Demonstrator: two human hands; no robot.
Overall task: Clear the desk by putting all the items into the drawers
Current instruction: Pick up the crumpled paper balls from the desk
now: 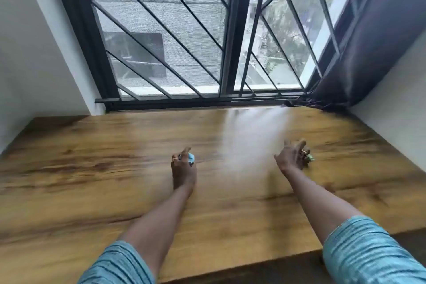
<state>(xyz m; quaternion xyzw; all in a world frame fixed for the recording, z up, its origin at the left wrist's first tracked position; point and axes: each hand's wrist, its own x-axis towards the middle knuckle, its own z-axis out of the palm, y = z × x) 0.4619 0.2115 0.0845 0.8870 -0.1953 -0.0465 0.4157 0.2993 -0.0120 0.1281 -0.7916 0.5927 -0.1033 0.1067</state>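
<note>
Left hand hovers low over the middle of the wooden desk, knuckles up. Its fingers curl round a small light-blue thing, which peeks out at the hand's 1 o'clock. At 3 o'clock from it, well apart, the right hand is turned palm inward, with its thumb stuck out toward 9 o'clock and its fingers pointing to 12 o'clock. A small green thing shows at that hand's 3 o'clock, just behind the fingers and close to the desktop. Motion blur hides whether the fingers grip it or only touch it. Both forearms are bare, and blue-green sleeves enter from 6 o'clock. At 12 o'clock a barred window meets the desk's far edge. A dark curtain hangs at 2 o'clock, its hem bunched on the desk's far corner.
</note>
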